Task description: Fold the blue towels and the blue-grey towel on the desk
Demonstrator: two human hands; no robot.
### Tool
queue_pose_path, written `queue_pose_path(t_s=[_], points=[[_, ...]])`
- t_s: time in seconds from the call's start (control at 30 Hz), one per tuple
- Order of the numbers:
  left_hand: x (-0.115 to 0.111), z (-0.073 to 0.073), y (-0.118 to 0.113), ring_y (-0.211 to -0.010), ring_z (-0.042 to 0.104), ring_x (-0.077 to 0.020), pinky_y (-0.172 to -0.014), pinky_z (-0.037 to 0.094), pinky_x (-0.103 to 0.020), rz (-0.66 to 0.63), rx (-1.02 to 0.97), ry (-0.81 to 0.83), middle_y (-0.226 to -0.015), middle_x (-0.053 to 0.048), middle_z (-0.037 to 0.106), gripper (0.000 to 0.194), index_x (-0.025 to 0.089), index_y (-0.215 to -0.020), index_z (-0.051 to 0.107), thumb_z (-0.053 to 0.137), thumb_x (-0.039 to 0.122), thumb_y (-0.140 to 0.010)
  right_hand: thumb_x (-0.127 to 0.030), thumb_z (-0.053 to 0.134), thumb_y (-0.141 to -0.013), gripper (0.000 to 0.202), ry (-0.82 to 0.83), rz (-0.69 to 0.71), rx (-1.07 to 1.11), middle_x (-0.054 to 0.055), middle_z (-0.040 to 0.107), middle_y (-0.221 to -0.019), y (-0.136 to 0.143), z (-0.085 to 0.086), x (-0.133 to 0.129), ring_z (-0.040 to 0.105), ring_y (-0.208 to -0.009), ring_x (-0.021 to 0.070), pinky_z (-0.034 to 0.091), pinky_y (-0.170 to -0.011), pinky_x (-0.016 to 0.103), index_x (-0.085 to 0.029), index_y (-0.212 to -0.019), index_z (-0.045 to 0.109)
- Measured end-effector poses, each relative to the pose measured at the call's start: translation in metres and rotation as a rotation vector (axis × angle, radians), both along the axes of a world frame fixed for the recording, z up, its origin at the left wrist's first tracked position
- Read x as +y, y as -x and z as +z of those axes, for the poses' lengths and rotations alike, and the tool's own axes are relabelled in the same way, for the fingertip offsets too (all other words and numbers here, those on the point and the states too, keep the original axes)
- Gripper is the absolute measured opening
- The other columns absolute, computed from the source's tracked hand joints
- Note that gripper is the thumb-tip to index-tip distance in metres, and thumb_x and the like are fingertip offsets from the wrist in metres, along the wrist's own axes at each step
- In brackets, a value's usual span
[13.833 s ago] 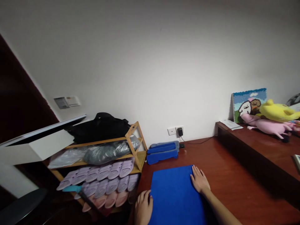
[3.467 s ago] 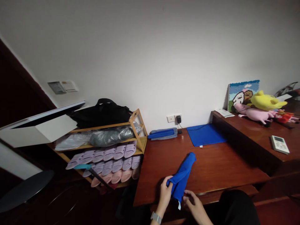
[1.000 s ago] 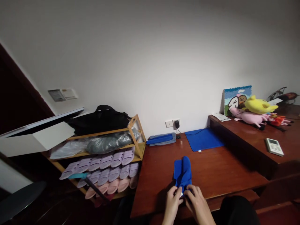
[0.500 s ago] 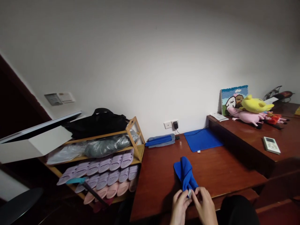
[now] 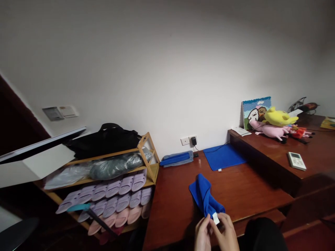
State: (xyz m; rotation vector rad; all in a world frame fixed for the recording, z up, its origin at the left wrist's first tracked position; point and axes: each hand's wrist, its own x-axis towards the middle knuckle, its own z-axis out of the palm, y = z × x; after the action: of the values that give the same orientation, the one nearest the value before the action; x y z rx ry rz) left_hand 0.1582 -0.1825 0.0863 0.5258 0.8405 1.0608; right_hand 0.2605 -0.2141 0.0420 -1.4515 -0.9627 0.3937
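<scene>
A crumpled blue cloth (image 5: 203,195) lies near the front of the brown table (image 5: 170,209), partly rolled and folded over itself. At its near end a white tag (image 5: 216,218) sticks up between my hands. My left hand (image 5: 203,232) pinches the cloth's near edge, left of the tag. My right hand (image 5: 224,230) has its fingers closed on the same end, by the tag and the rolled right corner. Farther back, another blue cloth (image 5: 223,157) is spread flat, and folded blue and grey cloths (image 5: 176,159) rest against the wall.
On the left, a wooden rack (image 5: 154,172) holds slippers, plastic-wrapped items and a black bag (image 5: 104,141). The raised desk on the right bears plush toys (image 5: 280,116), a picture and a white remote (image 5: 296,161). A black plug (image 5: 194,141) sits in the wall socket.
The cloth's near end has opened out to the right, and its tag now shows more fully. Both hands have moved slightly lower. The whole view has shifted a little.
</scene>
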Motion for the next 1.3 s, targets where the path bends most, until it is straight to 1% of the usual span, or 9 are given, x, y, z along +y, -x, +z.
queue_pose_path(t_s=[0.2, 0.47, 0.6, 0.67, 0.77, 0.87, 0.97, 1.13, 1.3], points=[[0.003, -0.018, -0.007, -0.113, 0.075, -0.0345, -0.093, 0.061, -0.036, -0.035, -0.035, 0.144, -0.099, -0.014, 0.084, 0.027, 0.016, -0.082, 0.082, 0.09, 0.039, -0.071, -0.083, 0.068, -0.077, 0.061, -0.002, -0.064, 0.02, 0.012, 0.075, -0.098, -0.001, -0.008, 0.006, 0.072, -0.095, 0.0315, 0.06, -0.089, 0.042, -0.025, -0.09, 0.079], [0.002, -0.006, -0.006, -0.138, 0.061, -0.0324, -0.116, 0.049, -0.04, -0.112, -0.126, 0.208, -0.129, -0.011, 0.078, 0.026, 0.019, -0.102, 0.082, 0.076, 0.037, -0.084, -0.081, 0.065, -0.083, 0.059, -0.03, -0.072, -0.018, 0.013, 0.074, -0.11, -0.001, -0.003, 0.009, 0.069, -0.105, 0.0318, 0.057, -0.094, 0.043, -0.027, -0.099, 0.081], [0.004, -0.011, -0.004, -0.142, 0.057, -0.0315, -0.12, 0.045, -0.039, -0.127, -0.13, 0.233, -0.131, -0.013, 0.077, 0.03, 0.019, -0.107, 0.081, 0.071, 0.037, -0.086, -0.079, 0.06, -0.088, 0.056, -0.062, -0.018, -0.088, 0.012, 0.074, -0.103, -0.003, 0.001, 0.01, 0.07, -0.098, 0.0297, 0.059, -0.088, 0.041, -0.027, -0.092, 0.081], [0.006, -0.014, -0.002, -0.142, 0.057, -0.0317, -0.12, 0.044, -0.041, -0.093, -0.103, 0.264, -0.135, -0.013, 0.075, 0.029, 0.02, -0.109, 0.08, 0.069, 0.036, -0.087, -0.077, 0.058, -0.09, 0.055, -0.086, -0.005, -0.134, 0.011, 0.073, -0.1, -0.005, 0.002, 0.01, 0.071, -0.095, 0.0288, 0.06, -0.086, 0.041, -0.028, -0.087, 0.08], [0.017, -0.007, 0.011, -0.136, 0.063, -0.0322, -0.116, 0.048, -0.043, 0.113, 0.017, 0.29, -0.138, -0.013, 0.073, 0.022, 0.022, -0.106, 0.078, 0.067, 0.028, -0.088, -0.071, 0.058, -0.093, 0.048, -0.146, -0.022, -0.217, 0.009, 0.072, -0.1, -0.02, 0.011, 0.01, 0.072, -0.096, 0.0279, 0.061, -0.086, 0.041, -0.028, -0.087, 0.08], [0.043, 0.026, 0.044, -0.107, 0.078, -0.0285, -0.099, 0.059, -0.041, 0.343, 0.114, 0.184, -0.111, -0.013, 0.08, 0.012, 0.021, -0.092, 0.075, 0.064, 0.017, -0.088, -0.065, 0.058, -0.096, 0.043, -0.205, -0.009, -0.315, 0.009, 0.072, -0.098, -0.063, 0.036, 0.013, 0.072, -0.095, 0.0257, 0.06, -0.086, 0.038, -0.028, -0.089, 0.079], [0.083, 0.08, 0.099, -0.071, 0.076, -0.02, -0.078, 0.064, -0.033, 0.501, 0.155, -0.039, -0.076, -0.006, 0.075, 0.011, 0.019, -0.081, 0.069, 0.065, 0.011, -0.088, -0.066, 0.058, -0.095, 0.045, -0.232, -0.005, -0.367, 0.008, 0.073, -0.088, -0.135, 0.076, 0.018, 0.071, -0.078, 0.0222, 0.06, -0.072, 0.033, -0.027, -0.085, 0.077], [0.136, 0.162, 0.197, -0.068, 0.07, -0.01, -0.078, 0.06, -0.021, 0.749, 0.191, -0.231, -0.075, 0.002, 0.071, 0.012, 0.019, -0.083, 0.066, 0.065, 0.008, -0.087, -0.08, 0.063, -0.081, 0.059, -0.069, -0.146, -0.329, 0.008, 0.081, -0.091, -0.257, 0.155, 0.015, 0.074, -0.07, 0.0237, 0.06, -0.065, 0.034, -0.025, -0.097, 0.076], [0.139, 0.207, 0.237, -0.078, 0.071, -0.0116, -0.078, 0.061, -0.021, 0.793, 0.236, -0.405, -0.087, 0.001, 0.075, 0.011, 0.016, -0.087, 0.073, 0.077, 0.019, -0.077, -0.078, 0.067, -0.076, 0.06, 0.06, -0.147, -0.327, 0.009, 0.081, -0.09, -0.301, 0.223, -0.01, 0.078, -0.076, 0.0256, 0.06, -0.068, 0.033, -0.024, -0.101, 0.075]])
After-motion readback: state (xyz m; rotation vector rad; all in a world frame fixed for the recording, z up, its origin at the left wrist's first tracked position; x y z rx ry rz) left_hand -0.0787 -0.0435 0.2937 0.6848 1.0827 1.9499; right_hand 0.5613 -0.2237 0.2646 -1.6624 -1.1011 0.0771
